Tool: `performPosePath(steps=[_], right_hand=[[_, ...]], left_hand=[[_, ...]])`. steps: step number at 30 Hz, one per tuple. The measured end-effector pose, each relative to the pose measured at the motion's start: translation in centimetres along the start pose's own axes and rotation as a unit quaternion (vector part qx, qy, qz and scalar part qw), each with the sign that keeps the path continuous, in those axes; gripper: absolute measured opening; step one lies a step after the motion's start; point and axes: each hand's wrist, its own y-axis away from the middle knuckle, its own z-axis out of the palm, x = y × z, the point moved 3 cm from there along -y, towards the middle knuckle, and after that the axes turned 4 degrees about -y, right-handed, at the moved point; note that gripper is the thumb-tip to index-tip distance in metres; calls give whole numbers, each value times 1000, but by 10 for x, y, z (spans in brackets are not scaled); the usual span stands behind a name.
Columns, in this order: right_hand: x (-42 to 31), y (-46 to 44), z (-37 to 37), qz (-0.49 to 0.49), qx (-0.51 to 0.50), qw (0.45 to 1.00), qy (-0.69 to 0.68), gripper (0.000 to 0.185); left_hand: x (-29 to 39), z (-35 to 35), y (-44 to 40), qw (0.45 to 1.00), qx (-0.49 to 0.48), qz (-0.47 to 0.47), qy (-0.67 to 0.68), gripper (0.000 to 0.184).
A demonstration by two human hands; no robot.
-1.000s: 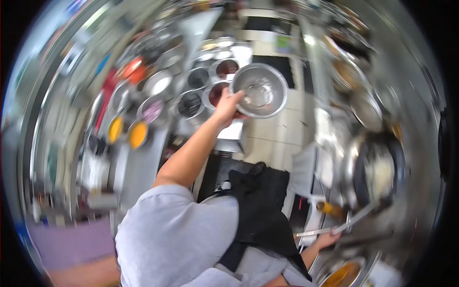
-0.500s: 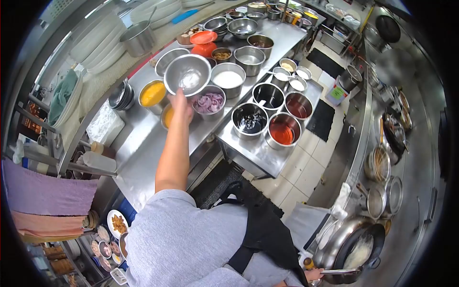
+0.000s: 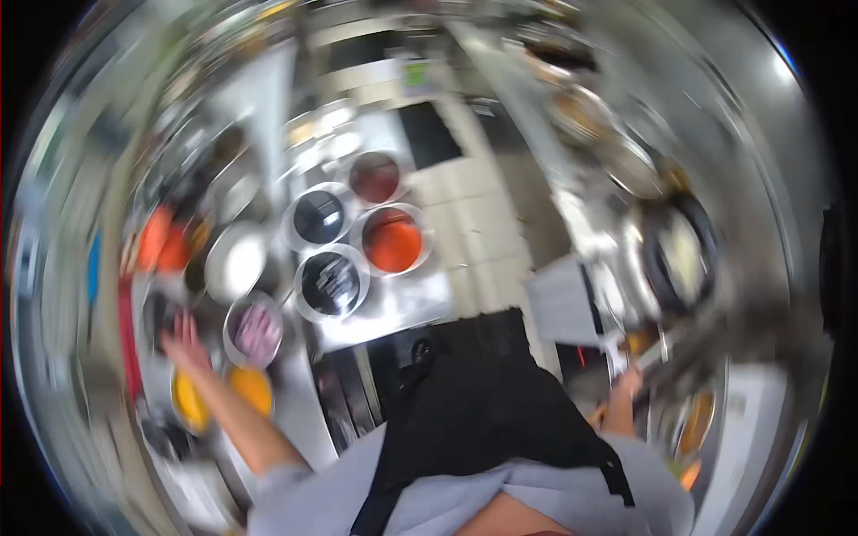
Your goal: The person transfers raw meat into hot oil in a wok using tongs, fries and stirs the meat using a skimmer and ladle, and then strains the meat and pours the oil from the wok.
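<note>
The whole view is smeared by motion. At the left, my left hand (image 3: 186, 347) has its fingers spread, beside a dark, blurred metal bowl (image 3: 164, 313). Near it stand a pot of sliced purple onion (image 3: 254, 332), a pot of white contents (image 3: 239, 261) and two containers of yellow contents, one left (image 3: 190, 400) and one right (image 3: 251, 389). On the other side, my right hand (image 3: 627, 386) is closed round a metal handle (image 3: 657, 355) that runs toward a dark wok (image 3: 659, 259). Pale food (image 3: 684, 259) lies in the wok.
Several pots with dark and red liquids (image 3: 393, 246) stand on a steel table (image 3: 393, 304) ahead of me. A tiled floor (image 3: 483, 228) with a black mat (image 3: 427, 134) runs between the counters. Further pans (image 3: 635, 165) line the right side.
The view has swung to the right, toward the wok. My left hand held a metal bowl with white powder before; now its fingers are spread. My right hand still grips the handle.
</note>
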Motion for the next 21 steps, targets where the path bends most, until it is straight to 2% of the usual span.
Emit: performPosePath(steps=[1, 2, 4, 6, 7, 8, 9, 10, 12, 15, 16, 17, 20, 21], right_hand=[[10, 20, -7, 36, 16, 999, 12, 6], [20, 40, -15, 73, 32, 997, 22, 17], [32, 64, -23, -12, -19, 994, 104, 26], [23, 85, -30, 38, 17, 957, 286, 49], [31, 68, -35, 46, 29, 958, 280, 49], [38, 47, -44, -9, 62, 927, 369, 50], [44, 29, -47, -64, 90, 884, 454, 51], [34, 26, -40, -61, 90, 885, 452, 51], [12, 18, -30, -35, 64, 835, 545, 57], [28, -28, -36, -32, 48, 836, 546, 68], [31, -34, -34, -35, 35, 816, 575, 71], [23, -30, -30, -5, 41, 824, 565, 73], [13, -24, -31, -14, 83, 853, 515, 67], [1, -16, -27, 8, 79, 857, 510, 68]], left_hand=[[-8, 41, 39, 999, 3, 7, -42, 62], [-33, 53, 56, 997, -34, -2, -67, 61], [-98, 70, 66, 971, -217, -49, -84, 61], [-122, 187, 137, 910, -360, -73, -194, 65], [-124, 230, 152, 881, -432, -61, -185, 65], [-127, 262, 165, 849, -497, -48, -173, 65], [-132, 294, 177, 827, -530, -46, -179, 64], [-138, 325, 188, 806, -561, -44, -184, 63], [-143, 383, 222, 759, -623, -55, -183, 60], [-171, 439, 270, 715, -665, -58, -208, 55], [-181, 451, 287, 698, -683, -46, -210, 54], [-195, 459, 302, 681, -696, -51, -221, 54], [-243, 470, 331, 627, -727, -57, -274, 56], [-266, 470, 335, 617, -729, -96, -280, 56]])
